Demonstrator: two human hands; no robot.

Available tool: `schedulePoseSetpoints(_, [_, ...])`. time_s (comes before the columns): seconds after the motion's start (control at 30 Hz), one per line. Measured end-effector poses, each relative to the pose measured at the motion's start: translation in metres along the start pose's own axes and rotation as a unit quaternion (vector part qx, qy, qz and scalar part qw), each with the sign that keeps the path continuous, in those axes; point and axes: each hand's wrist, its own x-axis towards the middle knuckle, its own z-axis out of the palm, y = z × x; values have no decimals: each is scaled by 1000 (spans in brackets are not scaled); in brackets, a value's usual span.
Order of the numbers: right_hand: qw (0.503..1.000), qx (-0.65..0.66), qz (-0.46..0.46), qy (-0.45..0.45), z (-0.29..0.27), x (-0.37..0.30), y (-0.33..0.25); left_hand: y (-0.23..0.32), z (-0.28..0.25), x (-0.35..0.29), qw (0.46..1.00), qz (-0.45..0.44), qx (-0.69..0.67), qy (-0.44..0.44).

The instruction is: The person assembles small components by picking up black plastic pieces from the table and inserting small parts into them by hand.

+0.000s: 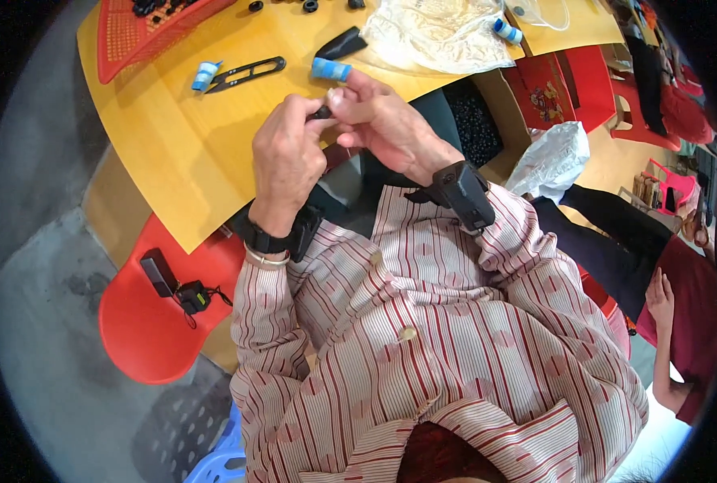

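Note:
Above the table's near edge, my left hand [286,153] and my right hand [390,125] meet with fingertips pinched. Both close on a small black part [321,113], mostly covered by my fingers. A blue-and-white wrap [330,70] sits at the tip of my right index finger; whether it is worn or lies behind, I cannot tell. Beyond my left hand, black thread snips [250,72] rest on the yellow table [153,133], with another blue-and-white wrapped piece [206,76] at their end. A flat black pointed piece [342,43] lies farther back.
A red basket [145,40] with black parts stands far left, near several loose black pieces. Clear plastic [435,36] covers the table's back. An open box of black bits [475,121] is right of my hands. A red stool [149,322] holds black devices; another person [688,322] sits right.

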Motion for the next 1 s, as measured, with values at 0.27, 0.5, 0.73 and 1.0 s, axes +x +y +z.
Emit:
schedulePoseSetpoints(0.27, [994,-18,-10,-107,0,-23,-7,22,-22,-8,998,34,39,20])
schedulePoseSetpoints(0.5, [996,-37,-10,-83,2,-19,0,33,-33,-15,997,16,67,-27])
schedulePoseSetpoints(0.73, [995,43,-11,-90,8,-26,7,36,-34,-15,999,18,37,-18])
schedulePoseSetpoints(1.0, [994,79,-9,-77,8,-26,15,38,-35,-17,995,38,81,-36])
